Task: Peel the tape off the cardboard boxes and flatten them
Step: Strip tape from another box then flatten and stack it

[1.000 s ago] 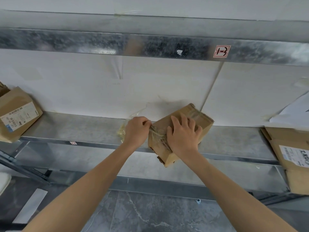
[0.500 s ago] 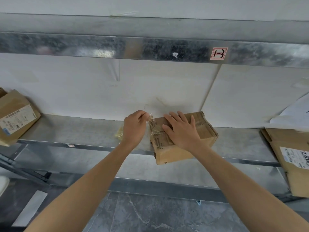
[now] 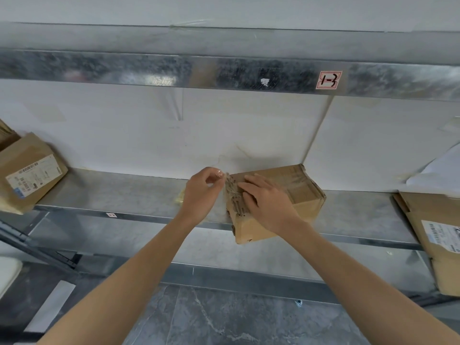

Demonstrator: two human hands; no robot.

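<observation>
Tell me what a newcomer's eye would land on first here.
The small brown cardboard box at the front edge of the grey metal shelf, centre frame, draws the eye: the right hand presses flat on its top while the left hand pinches a clear tape strip at its left edge. Next come the labelled brown box far left and the flat labelled cardboard far right.

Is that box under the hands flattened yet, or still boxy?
Not flattened. The cardboard box shows a top and upright side faces on the shelf; the right hand rests on top.
</observation>
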